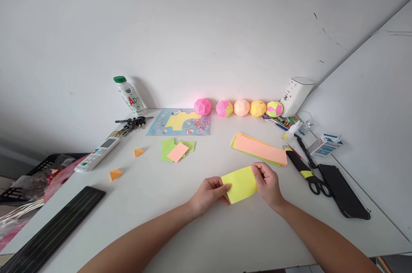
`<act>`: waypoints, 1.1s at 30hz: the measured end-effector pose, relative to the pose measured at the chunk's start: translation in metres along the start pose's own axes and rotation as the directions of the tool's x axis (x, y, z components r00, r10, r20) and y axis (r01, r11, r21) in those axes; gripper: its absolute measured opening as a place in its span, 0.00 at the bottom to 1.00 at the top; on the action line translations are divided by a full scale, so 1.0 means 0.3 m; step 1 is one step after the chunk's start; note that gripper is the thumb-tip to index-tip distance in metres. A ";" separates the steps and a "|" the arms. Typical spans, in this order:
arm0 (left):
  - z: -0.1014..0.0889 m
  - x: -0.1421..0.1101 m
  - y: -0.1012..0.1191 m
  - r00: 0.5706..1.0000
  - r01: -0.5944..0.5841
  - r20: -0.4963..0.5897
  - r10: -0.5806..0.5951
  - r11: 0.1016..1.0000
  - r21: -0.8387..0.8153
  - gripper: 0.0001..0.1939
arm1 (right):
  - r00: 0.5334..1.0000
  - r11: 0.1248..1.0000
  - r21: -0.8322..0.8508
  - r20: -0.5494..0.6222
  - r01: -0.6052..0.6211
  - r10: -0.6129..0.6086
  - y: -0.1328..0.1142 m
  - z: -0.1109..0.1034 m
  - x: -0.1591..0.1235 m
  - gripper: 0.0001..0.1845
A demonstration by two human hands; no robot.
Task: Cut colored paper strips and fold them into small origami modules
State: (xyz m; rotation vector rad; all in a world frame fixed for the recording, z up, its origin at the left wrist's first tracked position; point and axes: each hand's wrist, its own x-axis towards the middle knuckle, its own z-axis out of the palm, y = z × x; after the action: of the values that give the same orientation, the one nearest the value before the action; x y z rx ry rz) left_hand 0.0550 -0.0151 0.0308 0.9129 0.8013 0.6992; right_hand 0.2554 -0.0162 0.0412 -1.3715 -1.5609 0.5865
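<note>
A yellow sheet of paper [241, 185] is held a little above the table, tilted up to the right. My left hand [212, 191] pinches its left edge, thumb on top. At its upper right corner my right hand [267, 180] grips it between thumb and fingers. Beyond the hands lies a stack of long paper strips [259, 148], peach on top with orange and green below. To the left rest green paper pieces [167, 150] with a peach rectangle [178, 152] over them. Two small folded orange paper pieces [138, 152] sit farther left.
Several faceted paper balls [241, 107] line the wall. Right side: scissors [318, 187], a black phone-like case [343, 191], a utility knife [298, 163], a small carton [325, 145]. Left side: a remote control [98, 154], keys [133, 125], a bottle [130, 96], a long black panel [58, 230].
</note>
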 end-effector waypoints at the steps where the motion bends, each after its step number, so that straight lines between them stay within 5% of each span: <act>1: 0.000 -0.001 -0.001 1.000 0.001 0.001 -0.001 1.000 0.019 0.17 | 1.000 1.000 -0.002 0.005 0.006 -0.006 0.001 0.001 0.000 0.12; 7: 0.009 -0.011 0.005 1.000 0.001 0.000 -0.001 0.997 0.081 0.19 | 0.999 0.999 -0.039 0.006 0.035 -0.035 0.006 0.004 0.000 0.12; 13: 0.014 -0.018 0.007 0.991 -0.006 0.129 -0.029 0.964 0.267 0.20 | 0.998 0.997 -0.051 -0.002 0.062 -0.062 -0.006 0.006 -0.009 0.12; 22: 0.011 -0.021 -0.004 0.996 0.017 0.073 -0.056 0.889 0.457 0.25 | 0.997 0.997 -0.057 -0.042 0.057 -0.059 -0.006 0.007 -0.007 0.11; 33: -0.003 -0.025 -0.007 0.981 0.030 0.159 -0.109 0.900 0.435 0.22 | 0.996 0.997 -0.066 -0.077 0.049 -0.054 -0.006 0.006 -0.008 0.11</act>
State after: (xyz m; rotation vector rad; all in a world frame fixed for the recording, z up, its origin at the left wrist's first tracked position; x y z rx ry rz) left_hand 0.0508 -0.0217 0.0309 1.3224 0.8375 0.3695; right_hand 0.2527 -0.0185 0.0411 -1.3815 -1.5581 0.4486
